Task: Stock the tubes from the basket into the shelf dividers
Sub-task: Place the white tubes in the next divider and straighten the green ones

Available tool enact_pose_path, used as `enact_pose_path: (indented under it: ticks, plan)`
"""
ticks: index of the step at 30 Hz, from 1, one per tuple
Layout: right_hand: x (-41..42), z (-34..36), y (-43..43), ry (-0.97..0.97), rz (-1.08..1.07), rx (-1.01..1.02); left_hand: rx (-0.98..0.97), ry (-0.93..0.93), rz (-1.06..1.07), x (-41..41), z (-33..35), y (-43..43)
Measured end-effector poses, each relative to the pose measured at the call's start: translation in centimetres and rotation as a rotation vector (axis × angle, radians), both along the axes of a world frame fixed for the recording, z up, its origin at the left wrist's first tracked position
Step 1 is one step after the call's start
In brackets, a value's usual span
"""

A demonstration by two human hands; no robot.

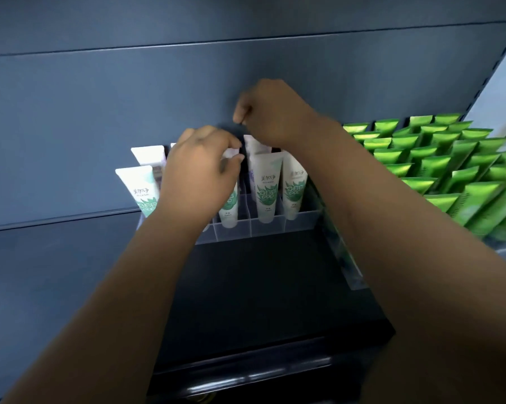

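The left hand (199, 176) pinches the flat crimped top of a tube (228, 209), fingers curled over its upper edge from the left. The grip sits at the very top, and the tube's body hangs below it into the near row of the dividers (263, 228). The tube stands almost upright, its long axis vertical with a slight lean. The cap end points down inside a clear cell, the crimp points up, and the printed face looks toward the near side. The right hand (270, 112) is higher and farther, over the far row, with its fingers curled downward above a white crimp there. Whether it pinches anything I cannot tell, since the fingertips hide the contact. The left hand is therefore the nearer one to the tube and the one holding it. The coming move, as I judge it, is a straight push down along the tube's axis until the cap seats on the cell floor. Just right of it, more white tubes (267, 188) stand in neighbouring cells in the same pose, with others at the left and behind. Well to the right, a dense block of green tubes (438, 158) leans in its own rows. The dark shelf (260, 287) runs toward the near edge. The basket is out of view.
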State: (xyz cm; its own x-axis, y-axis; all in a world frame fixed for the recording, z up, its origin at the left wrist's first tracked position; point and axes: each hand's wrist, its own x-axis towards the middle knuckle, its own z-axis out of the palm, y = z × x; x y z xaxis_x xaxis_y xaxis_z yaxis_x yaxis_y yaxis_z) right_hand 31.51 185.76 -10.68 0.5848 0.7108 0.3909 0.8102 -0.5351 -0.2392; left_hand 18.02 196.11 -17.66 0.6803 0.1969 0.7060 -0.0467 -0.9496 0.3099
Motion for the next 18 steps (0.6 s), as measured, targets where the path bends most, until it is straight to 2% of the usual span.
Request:
enact_pose_path:
  ticks: [6, 11, 14, 18]
  plan:
    - [1.5, 0.1, -2.3, -0.067, -0.054, -0.098, 0.151, 0.077, -0.028, 0.9, -0.5, -1.5]
    - [1.7, -0.7, -2.6, -0.094, -0.049, -0.180, 0.250, 0.050, -0.005, 1.3, -0.5, -2.8]
    - [1.4, -1.2, -2.2, -0.135, -0.025, -0.204, 0.258, 0.085, 0.011, 1.6, -0.8, -3.1]
    - [1.0, -1.4, -1.9, -0.073, -0.019, -0.133, 0.210, 0.078, 0.017, 2.1, -1.0, -3.1]
